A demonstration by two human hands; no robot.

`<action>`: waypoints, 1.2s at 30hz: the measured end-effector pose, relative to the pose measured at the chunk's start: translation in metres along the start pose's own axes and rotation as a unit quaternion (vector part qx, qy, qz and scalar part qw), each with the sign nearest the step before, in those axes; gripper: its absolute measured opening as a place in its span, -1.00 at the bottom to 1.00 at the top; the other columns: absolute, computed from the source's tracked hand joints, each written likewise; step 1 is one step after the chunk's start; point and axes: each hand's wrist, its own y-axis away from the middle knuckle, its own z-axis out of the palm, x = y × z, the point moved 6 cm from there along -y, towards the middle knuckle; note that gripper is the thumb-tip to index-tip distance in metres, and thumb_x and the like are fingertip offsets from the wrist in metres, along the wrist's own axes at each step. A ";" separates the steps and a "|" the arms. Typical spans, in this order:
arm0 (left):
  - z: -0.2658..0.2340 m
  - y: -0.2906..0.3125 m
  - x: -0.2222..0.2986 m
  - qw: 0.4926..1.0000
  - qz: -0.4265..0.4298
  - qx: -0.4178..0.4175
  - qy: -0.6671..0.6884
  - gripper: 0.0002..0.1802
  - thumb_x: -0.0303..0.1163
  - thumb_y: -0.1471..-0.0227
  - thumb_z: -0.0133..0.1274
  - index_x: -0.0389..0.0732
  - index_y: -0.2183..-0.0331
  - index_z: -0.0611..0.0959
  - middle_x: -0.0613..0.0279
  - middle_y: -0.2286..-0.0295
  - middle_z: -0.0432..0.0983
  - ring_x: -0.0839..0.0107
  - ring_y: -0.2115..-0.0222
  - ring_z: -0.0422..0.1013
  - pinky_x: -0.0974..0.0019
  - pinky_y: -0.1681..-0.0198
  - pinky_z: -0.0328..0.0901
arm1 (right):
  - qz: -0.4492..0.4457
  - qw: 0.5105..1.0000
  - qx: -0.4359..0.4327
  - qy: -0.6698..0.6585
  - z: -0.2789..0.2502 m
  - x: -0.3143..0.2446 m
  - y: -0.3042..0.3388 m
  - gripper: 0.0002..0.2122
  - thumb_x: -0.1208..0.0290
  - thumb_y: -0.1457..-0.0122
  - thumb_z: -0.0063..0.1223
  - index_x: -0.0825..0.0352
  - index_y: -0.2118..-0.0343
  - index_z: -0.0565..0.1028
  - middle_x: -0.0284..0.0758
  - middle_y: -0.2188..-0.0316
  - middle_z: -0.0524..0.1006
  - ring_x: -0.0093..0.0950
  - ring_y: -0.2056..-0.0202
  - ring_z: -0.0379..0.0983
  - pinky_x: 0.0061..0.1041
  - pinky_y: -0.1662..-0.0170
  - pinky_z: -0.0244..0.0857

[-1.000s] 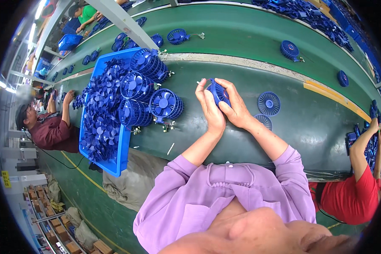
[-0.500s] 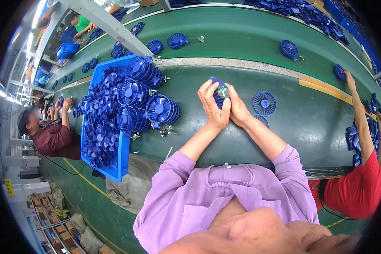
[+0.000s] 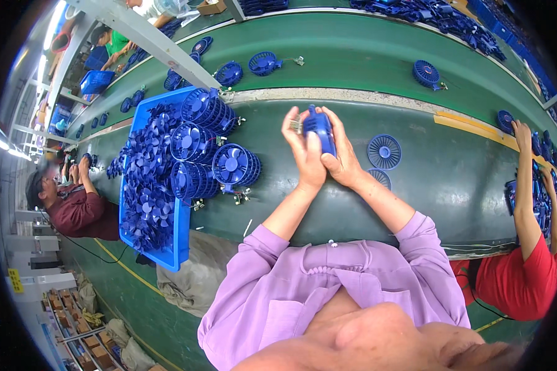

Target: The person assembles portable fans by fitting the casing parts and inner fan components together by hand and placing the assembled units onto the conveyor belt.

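Observation:
Above the dark green table, a blue fan housing [image 3: 320, 131] sits between my hands, its slatted side showing. My left hand [image 3: 308, 162] cups it from the left, the thumb lying against its front. Around its other side wraps my right hand [image 3: 346, 162], fingers along the edge. A small circuit board with wires [image 3: 296, 125] sticks out by my left fingertips. Right of my hands lie two round blue fan grilles, an upper grille [image 3: 384, 152] and a lower grille [image 3: 380, 178], partly hidden by my right forearm.
To the left, a blue tray [image 3: 181, 238] holds a heap of fan blades [image 3: 147, 185]. Stacked fan cages [image 3: 236, 166] with dangling boards stand beside it. Beyond runs a green conveyor [image 3: 353, 59] carrying fan parts. A metal post [image 3: 151, 40] slants overhead. Co-workers sit at both sides.
The fan housing has been turned in my hands: its circuit board, facing up before, now points left. On the right, a co-worker's hand has moved with a round blue part.

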 end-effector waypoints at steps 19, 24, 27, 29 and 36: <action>0.032 -0.093 -0.086 0.979 0.013 -0.072 -0.188 -0.35 -0.30 -0.13 -0.05 -0.24 -0.18 0.12 -0.11 -0.07 0.21 0.10 -0.10 0.18 0.13 -0.11 0.13 | 0.020 0.900 0.166 0.404 -0.142 0.052 -0.076 -0.23 0.15 0.05 0.26 0.43 -0.16 0.16 0.08 -0.10 0.24 -0.05 -0.13 0.16 -0.20 -0.20 0.05; -0.008 -0.156 -0.114 0.917 0.135 -0.021 -0.374 -0.44 -0.56 0.07 -0.02 -0.34 -0.04 0.33 -0.12 -0.01 0.26 -0.03 -0.07 0.17 0.06 -0.15 0.07 | 0.028 0.911 0.004 0.412 -0.147 0.027 -0.012 -0.36 0.27 0.02 0.24 0.31 -0.14 0.27 0.00 -0.15 0.22 -0.04 -0.18 0.11 -0.19 -0.22 0.02; -0.008 -0.190 -0.129 0.885 0.169 -0.018 -0.433 -0.48 -0.59 0.10 -0.07 -0.29 0.00 0.40 -0.08 0.00 0.32 -0.03 -0.06 0.21 0.07 -0.15 0.09 | 0.089 0.934 -0.113 0.328 -0.134 0.010 0.029 -0.29 0.25 0.17 0.32 0.33 -0.11 0.32 -0.03 -0.16 0.24 -0.06 -0.19 0.12 -0.18 -0.23 0.03; 0.004 -0.210 -0.150 0.872 0.104 -0.038 -0.478 -0.49 -0.59 0.07 -0.09 -0.23 -0.01 0.41 -0.05 -0.04 0.27 -0.03 -0.10 0.17 0.04 -0.16 0.10 | 0.050 0.914 -0.132 0.379 -0.136 0.023 0.054 -0.26 0.21 0.22 0.36 0.35 -0.09 0.33 -0.06 -0.12 0.29 -0.07 -0.17 0.15 -0.16 -0.22 0.05; 0.016 -0.227 -0.190 0.751 -0.067 -0.126 -0.645 -0.67 -0.35 -0.05 -0.02 0.07 0.09 0.56 0.18 0.00 0.36 0.14 -0.13 0.16 -0.24 -0.18 -0.06 | 0.037 0.931 -0.053 0.360 -0.138 0.021 0.052 -0.38 0.33 0.19 0.33 0.30 -0.03 0.38 -0.16 0.01 0.39 -0.15 -0.03 0.28 -0.23 -0.10 0.15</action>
